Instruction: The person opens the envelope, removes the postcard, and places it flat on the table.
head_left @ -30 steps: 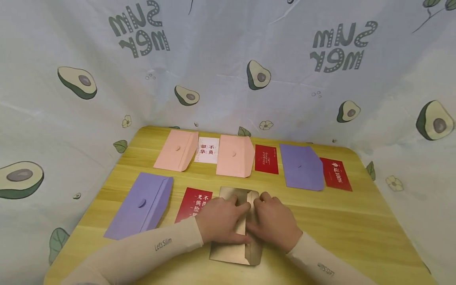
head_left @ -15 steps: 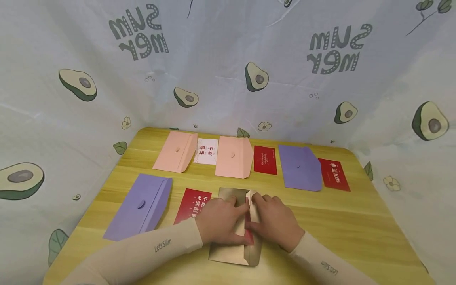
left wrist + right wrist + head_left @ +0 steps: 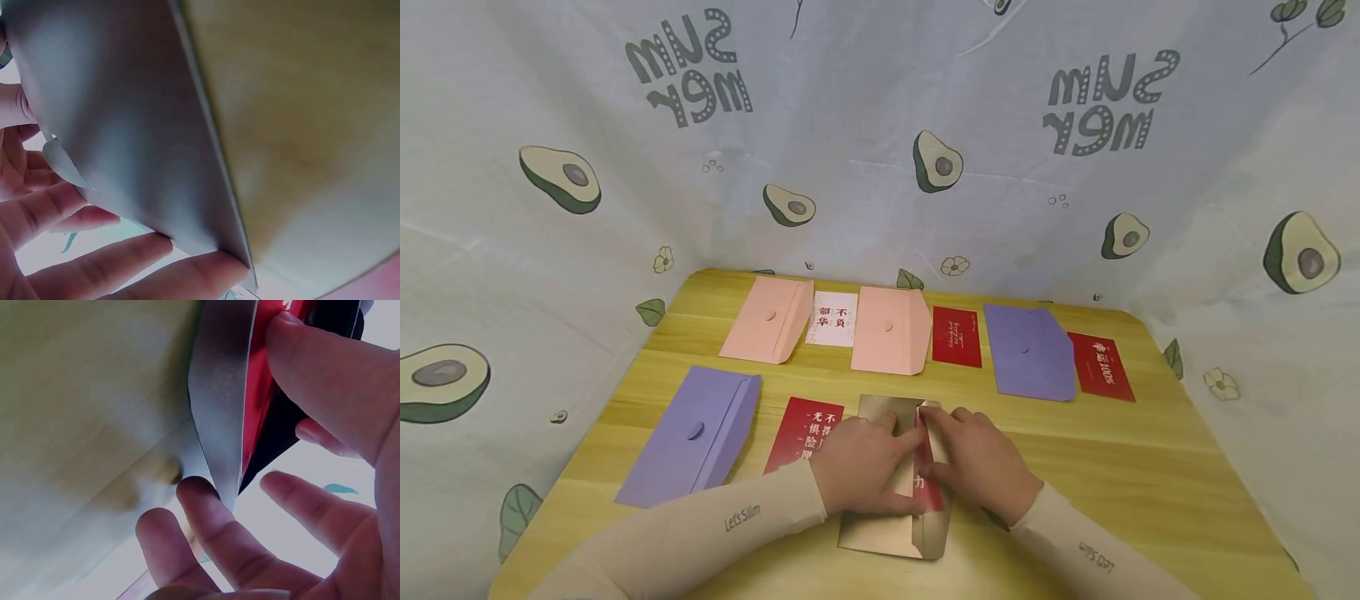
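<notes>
A gold envelope [image 3: 880, 537] lies on the table with its flap folded out to the right. A narrow strip of a red card [image 3: 934, 501] shows at its mouth; the envelope body hides the rest. My left hand [image 3: 859, 467] presses on the envelope with spread fingers, thumb and fingertips along the mouth. In the left wrist view those fingers lie fairly straight along the edge of the gold paper [image 3: 131, 112]. My right hand [image 3: 988, 462] holds the red card at the mouth. The right wrist view shows its thumb on the card's face and other fingers near the flap [image 3: 219, 387].
Behind lie two pink envelopes [image 3: 763, 321], a white card [image 3: 832, 318], a red card [image 3: 957, 337], a purple envelope [image 3: 1030, 354] and another red card [image 3: 1102, 367]. A purple envelope [image 3: 688, 433] and a red card [image 3: 797, 433] lie left. A patterned curtain [image 3: 865, 108] surrounds the table.
The red card has come into sight at the gold envelope's mouth and slid farther right under my right hand. My left hand has stayed in place on the envelope.
</notes>
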A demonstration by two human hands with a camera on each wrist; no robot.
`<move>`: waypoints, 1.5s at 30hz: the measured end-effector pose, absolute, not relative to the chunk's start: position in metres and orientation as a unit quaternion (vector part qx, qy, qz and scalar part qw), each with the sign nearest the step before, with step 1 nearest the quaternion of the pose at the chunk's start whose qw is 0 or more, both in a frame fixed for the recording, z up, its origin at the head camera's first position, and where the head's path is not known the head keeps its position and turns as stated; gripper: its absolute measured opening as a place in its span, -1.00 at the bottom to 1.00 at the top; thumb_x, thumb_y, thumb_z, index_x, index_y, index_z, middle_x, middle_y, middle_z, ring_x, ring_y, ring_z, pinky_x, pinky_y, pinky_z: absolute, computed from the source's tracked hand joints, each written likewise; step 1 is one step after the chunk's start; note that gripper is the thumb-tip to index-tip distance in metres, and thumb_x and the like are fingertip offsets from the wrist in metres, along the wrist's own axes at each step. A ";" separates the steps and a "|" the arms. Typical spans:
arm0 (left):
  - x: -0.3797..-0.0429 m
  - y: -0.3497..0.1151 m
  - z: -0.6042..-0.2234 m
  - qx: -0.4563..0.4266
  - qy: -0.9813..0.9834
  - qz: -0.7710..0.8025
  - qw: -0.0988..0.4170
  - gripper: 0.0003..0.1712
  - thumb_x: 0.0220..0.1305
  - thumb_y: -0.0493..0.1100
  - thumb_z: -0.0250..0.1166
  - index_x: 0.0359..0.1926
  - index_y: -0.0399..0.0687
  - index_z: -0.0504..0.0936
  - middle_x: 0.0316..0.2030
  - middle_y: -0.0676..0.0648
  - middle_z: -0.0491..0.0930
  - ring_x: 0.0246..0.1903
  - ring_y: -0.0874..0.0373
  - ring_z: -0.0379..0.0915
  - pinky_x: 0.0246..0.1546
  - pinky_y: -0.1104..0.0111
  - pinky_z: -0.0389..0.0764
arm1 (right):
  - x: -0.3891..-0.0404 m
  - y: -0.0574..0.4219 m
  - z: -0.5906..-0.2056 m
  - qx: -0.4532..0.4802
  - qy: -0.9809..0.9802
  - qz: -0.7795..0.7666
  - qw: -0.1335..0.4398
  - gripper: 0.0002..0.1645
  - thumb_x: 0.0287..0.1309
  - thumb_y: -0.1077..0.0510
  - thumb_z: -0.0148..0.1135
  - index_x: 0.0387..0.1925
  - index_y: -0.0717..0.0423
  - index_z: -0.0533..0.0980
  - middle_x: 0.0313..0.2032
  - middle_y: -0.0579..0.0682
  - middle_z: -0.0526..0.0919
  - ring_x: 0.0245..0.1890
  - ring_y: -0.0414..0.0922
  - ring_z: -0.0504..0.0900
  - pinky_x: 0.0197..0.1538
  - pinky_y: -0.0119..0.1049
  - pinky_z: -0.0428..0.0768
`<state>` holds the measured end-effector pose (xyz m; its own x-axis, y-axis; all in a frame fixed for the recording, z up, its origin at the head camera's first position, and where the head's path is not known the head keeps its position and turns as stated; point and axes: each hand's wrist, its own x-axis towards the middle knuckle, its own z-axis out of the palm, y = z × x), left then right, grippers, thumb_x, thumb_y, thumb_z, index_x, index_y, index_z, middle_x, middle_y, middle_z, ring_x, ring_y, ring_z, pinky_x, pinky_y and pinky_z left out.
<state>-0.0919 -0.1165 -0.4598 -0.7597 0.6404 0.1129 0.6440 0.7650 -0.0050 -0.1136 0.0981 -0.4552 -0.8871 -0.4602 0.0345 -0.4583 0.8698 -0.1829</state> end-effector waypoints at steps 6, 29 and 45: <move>-0.093 -0.115 -0.461 -0.344 -0.937 -0.004 0.055 0.10 0.08 0.75 0.15 0.47 0.24 0.47 -0.11 -0.10 0.62 -0.66 0.12 0.38 -0.53 0.26 0.61 | -0.113 0.099 -0.452 -0.228 0.969 -0.088 0.026 -0.10 0.01 -0.16 0.65 0.40 -0.16 0.52 -0.22 -0.07 0.62 -0.34 -0.10 0.53 -0.34 -0.19 0.60; -0.091 -0.114 -0.460 -0.346 -0.937 -0.002 0.051 -0.02 0.03 0.74 0.22 0.27 0.24 0.56 -0.08 -0.12 0.63 -0.64 0.12 0.41 -0.50 0.25 0.65 | -0.114 0.120 -0.450 -0.205 0.959 -0.181 0.078 0.02 0.17 0.20 0.54 0.58 0.06 0.24 -0.61 -0.19 0.42 -0.59 -0.20 0.42 -0.39 -0.26 0.52; -0.088 -0.109 -0.460 -0.328 -0.944 0.019 0.033 -0.04 0.00 0.74 0.25 0.20 0.24 0.56 0.01 -0.19 0.66 -0.66 0.08 0.41 -0.52 0.26 0.55 | -0.111 0.157 -0.445 -0.153 0.964 -0.191 0.100 0.14 0.15 0.19 0.56 0.63 0.08 0.12 -0.57 -0.11 0.43 -0.60 -0.15 0.41 -0.45 -0.28 0.52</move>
